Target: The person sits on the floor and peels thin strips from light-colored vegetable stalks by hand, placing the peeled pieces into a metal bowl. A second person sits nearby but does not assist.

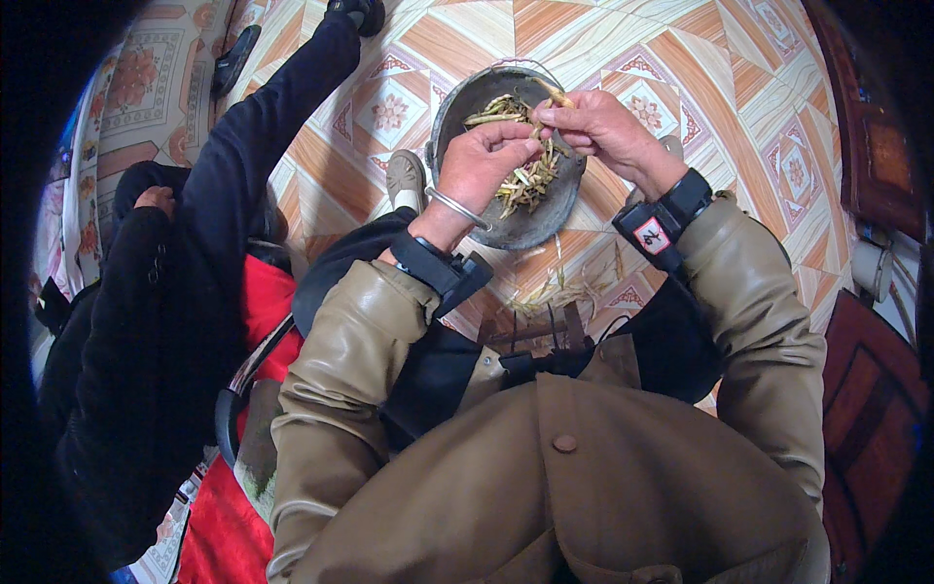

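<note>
A round dark basin stands on the floor with a heap of dry, yellowish-brown plant pieces in it, perhaps pods or stalks. Above the basin, my right hand pinches a dry, tan plant piece between thumb and fingers. My left hand, with a metal bangle at its wrist, meets the right one and grips the lower part of the same plant matter. Fingers partly hide what lies between the hands.
Loose dry stalks and husks lie on the patterned floor near a small wooden frame. At the left sits another person in dark clothes, one leg stretched forward, beside a red cloth. Dark red wooden furniture borders the right.
</note>
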A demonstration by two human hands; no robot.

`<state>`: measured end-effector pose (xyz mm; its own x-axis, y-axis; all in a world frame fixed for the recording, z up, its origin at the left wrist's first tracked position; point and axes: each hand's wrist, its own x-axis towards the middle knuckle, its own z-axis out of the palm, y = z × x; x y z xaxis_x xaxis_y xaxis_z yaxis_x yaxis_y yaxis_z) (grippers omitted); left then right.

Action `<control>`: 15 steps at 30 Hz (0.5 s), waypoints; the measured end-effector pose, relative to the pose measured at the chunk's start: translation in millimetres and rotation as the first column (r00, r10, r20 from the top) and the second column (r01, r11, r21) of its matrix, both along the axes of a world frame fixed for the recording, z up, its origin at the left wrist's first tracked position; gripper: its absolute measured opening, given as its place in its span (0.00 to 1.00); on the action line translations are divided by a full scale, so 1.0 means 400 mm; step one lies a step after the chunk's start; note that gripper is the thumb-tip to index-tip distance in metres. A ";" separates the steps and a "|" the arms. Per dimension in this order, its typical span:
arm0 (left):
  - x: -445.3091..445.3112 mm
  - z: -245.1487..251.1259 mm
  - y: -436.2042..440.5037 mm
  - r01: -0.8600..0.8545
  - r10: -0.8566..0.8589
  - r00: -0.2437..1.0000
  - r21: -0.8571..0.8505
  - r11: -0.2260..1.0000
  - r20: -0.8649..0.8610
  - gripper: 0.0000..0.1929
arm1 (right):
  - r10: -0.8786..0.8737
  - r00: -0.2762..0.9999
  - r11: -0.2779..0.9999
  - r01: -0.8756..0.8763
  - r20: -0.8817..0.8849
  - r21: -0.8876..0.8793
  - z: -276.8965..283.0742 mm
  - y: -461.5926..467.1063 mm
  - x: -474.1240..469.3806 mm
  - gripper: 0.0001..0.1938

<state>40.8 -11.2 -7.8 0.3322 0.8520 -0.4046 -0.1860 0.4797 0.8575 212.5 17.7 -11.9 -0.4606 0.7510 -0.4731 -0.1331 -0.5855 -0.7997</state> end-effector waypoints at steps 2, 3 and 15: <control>-0.013 0.002 0.008 0.153 -0.146 0.981 0.048 0.987 -0.128 0.09 | 0.059 0.997 0.996 -0.056 -0.042 0.066 0.008 0.005 0.010 0.10; -0.018 0.003 0.010 0.232 -0.216 0.959 0.069 0.970 -0.184 0.10 | 0.079 0.996 0.993 -0.075 -0.037 0.088 0.011 0.005 0.014 0.10; -0.024 0.029 0.011 0.145 -0.102 0.943 0.112 0.983 -0.318 0.08 | 0.013 0.998 0.999 -0.016 0.065 0.051 0.010 0.001 -0.015 0.11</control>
